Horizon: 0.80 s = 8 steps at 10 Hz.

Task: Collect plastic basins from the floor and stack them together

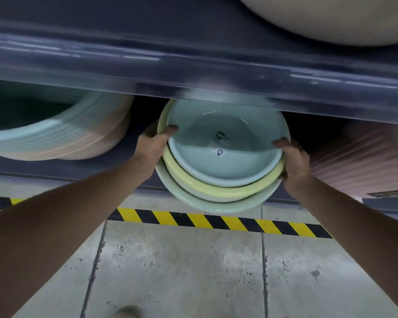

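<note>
Head view: 3 nested basins (218,173) sit between the hands, left hand (152,146) and right hand (294,162) gripping opposite rims.

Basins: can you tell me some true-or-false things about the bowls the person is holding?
1. Both hands grip the stack of basins, the left hand on one side and the right hand on the other. True.
2. The top basin is red. False: it is pale blue.
3. A yellow basin sits right under the blue one. True.
4. The stack rests on the floor. False: the hands hold it up, off the floor.
</note>
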### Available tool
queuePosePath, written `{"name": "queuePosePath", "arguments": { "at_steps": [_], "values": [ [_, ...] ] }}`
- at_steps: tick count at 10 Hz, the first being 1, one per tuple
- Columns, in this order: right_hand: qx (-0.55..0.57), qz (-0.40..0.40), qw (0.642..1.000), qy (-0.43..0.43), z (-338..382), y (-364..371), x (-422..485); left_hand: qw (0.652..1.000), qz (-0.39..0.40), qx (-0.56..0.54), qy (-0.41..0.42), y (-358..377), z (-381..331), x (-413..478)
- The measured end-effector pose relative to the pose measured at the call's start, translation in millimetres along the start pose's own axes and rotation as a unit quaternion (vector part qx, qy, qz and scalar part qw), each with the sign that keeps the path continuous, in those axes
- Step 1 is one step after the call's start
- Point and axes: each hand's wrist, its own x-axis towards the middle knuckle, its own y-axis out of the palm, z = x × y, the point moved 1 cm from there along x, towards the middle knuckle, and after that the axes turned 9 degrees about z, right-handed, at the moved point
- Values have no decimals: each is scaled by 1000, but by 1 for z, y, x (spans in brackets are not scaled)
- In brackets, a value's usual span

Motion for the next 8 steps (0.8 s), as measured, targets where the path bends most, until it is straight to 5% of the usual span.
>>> {"name": "queuePosePath", "arguments": {
  "at_steps": [4,8],
  "values": [
    [-35,13,999,-38,12,12,57,996,30,7,85,20,-12,55],
    [-190,26,981,29,5,-3,-20,990,19,140,7,-14,7,6]
  ]
}}
